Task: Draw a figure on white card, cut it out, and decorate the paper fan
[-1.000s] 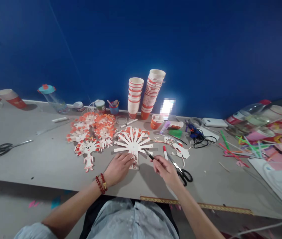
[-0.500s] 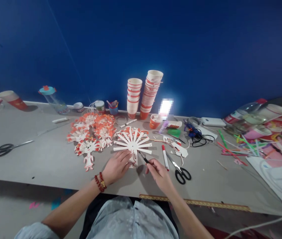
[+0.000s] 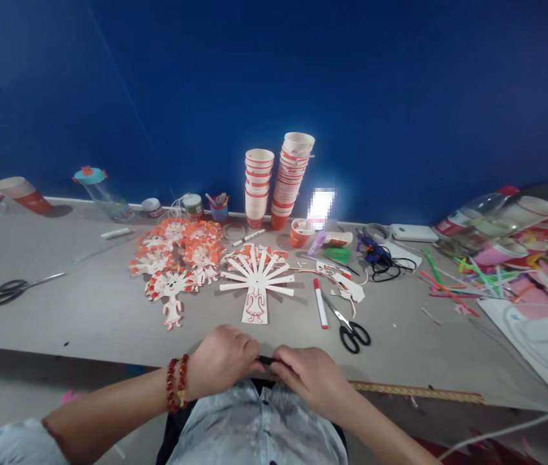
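Observation:
Just in front of the table's near edge, my left hand [image 3: 228,357] and my right hand [image 3: 305,371] both grip a black pen [image 3: 266,360], one at each end; most of it is hidden by my fingers. Beyond them lies a white paper cutout [image 3: 255,305] with strips fanning out at the top and a dress-like figure outlined on its lower part. To its left sit several finished-looking orange-and-white paper figures [image 3: 173,309], overlapping in a pile. A red-capped white marker [image 3: 321,305] and black-handled scissors [image 3: 350,332] rest to the right of the cutout.
Two tall stacks of paper cups [image 3: 258,194] stand against the blue wall. Another pair of scissors [image 3: 12,290] lies at the left. A glue gun with black cable [image 3: 380,258], paper scraps [image 3: 351,284], and a heap of coloured sticks and cups [image 3: 501,271] occupy the right side.
Both hands have drawn back from the paper cutout toward my body. My left hand has let go of the paper and joined my right hand on the pen. The drawn figure is now uncovered.

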### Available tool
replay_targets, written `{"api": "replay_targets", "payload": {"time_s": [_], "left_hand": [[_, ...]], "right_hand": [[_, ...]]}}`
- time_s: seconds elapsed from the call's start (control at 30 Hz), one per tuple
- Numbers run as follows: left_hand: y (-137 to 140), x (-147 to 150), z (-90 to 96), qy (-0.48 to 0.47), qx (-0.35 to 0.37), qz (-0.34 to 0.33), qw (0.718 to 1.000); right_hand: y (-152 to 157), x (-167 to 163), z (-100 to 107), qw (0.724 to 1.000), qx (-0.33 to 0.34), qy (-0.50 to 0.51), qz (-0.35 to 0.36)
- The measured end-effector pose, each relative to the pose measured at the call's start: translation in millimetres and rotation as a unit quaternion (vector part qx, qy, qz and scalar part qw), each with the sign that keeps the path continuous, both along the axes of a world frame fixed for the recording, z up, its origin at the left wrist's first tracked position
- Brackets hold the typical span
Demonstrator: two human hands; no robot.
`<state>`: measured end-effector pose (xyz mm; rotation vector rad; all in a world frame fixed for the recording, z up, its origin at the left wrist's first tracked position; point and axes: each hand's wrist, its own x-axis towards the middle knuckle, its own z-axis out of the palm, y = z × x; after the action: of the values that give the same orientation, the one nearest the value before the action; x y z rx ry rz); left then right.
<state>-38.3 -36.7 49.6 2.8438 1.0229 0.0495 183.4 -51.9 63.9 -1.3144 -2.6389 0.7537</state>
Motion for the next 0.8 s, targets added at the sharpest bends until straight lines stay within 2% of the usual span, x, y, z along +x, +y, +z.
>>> {"api": "replay_targets", "payload": {"time_s": [0.1, 0.17, 0.23, 0.3, 0.37, 0.43, 0.47, 0.57, 0.63, 0.7, 0.8], "left_hand": [[-16, 1, 2.9, 0.032, -0.047, 0.004, 0.998], [-23, -4, 3.5, 0.029, -0.089, 0.007, 0.996], [-24, -17, 3.5, -0.003, -0.142, 0.019, 0.99], [-18, -36, 5.2, -0.066, -0.198, 0.061, 0.976], [-6, -54, 9.8, -0.109, -0.174, 0.169, 0.964], [10, -67, 15.6, -0.108, -0.125, 0.199, 0.966], [19, -71, 17.6, -0.103, -0.075, 0.2, 0.971], [47, -81, 14.8, -0.068, 0.076, 0.245, 0.964], [60, -88, 5.5, -0.047, 0.135, 0.26, 0.955], [64, -94, -5.1, -0.042, 0.156, 0.259, 0.952], [58, -91, -13.8, -0.086, 0.186, 0.267, 0.942]], "right_hand": [[-12, -4, -4, 0.993, 0.073, -0.075, 0.054], [-16, 2, -7, 0.987, 0.118, -0.075, 0.08], [-14, 21, -6, 0.981, 0.171, -0.046, 0.074], [-6, 52, 1, 0.969, 0.246, -0.024, -0.02], [3, 83, 11, 0.952, 0.265, 0.005, -0.153], [9, 101, 19, 0.952, 0.212, 0.083, -0.203], [10, 103, 20, 0.947, 0.185, 0.14, -0.223], [9, 88, 13, 0.929, 0.018, 0.303, -0.214], [7, 73, 0, 0.894, -0.082, 0.39, -0.205], [4, 63, -14, 0.855, -0.162, 0.451, -0.197], [2, 54, -31, 0.776, -0.229, 0.548, -0.212]]}}
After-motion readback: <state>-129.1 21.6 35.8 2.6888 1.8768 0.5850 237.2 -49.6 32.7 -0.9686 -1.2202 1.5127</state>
